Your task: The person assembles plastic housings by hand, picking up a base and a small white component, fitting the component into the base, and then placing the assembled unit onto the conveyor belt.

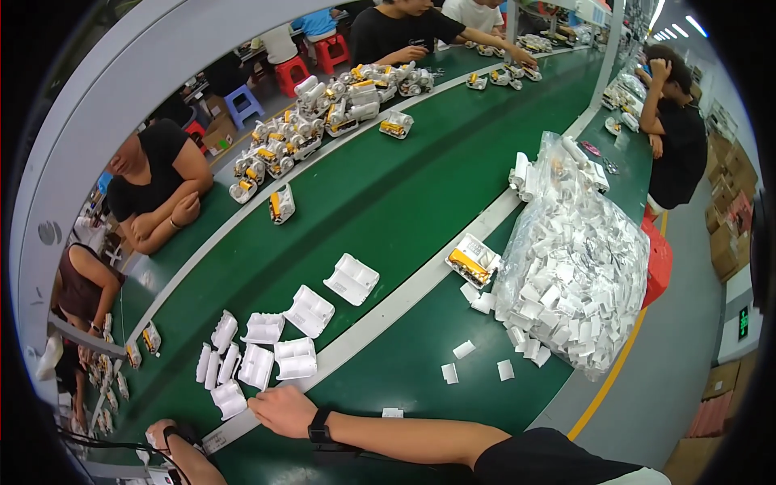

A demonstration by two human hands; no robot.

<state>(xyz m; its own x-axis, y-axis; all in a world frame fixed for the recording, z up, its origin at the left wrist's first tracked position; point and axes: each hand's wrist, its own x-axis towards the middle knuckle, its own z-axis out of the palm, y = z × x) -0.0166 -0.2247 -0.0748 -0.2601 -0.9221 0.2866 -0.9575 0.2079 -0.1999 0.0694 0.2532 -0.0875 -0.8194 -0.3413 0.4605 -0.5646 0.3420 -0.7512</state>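
Observation:
My right hand (284, 411), with a black watch (320, 427) on its wrist, is over the pale rail at the near side of the green belt. Its fingers are curled and pressed together, hiding whatever may be in them. Just left of the fingertips lies a curved white plastic shell (229, 400). More white shells (309, 311) lie grouped on the belt beyond. At the lower left my left hand (162, 434) appears past a dark wristband; its fingers are too hidden to read. A white housing with a yellow-wrapped part inside (473, 260) rests on the bench to the right.
A clear plastic bag (578, 275) heaped with small white pieces stands on the right bench, loose pieces (464, 349) beside it. Assembled units (283, 141) are piled along the far rail. Co-workers (162, 178) sit across the belt. Black cables (121, 446) run by my left arm.

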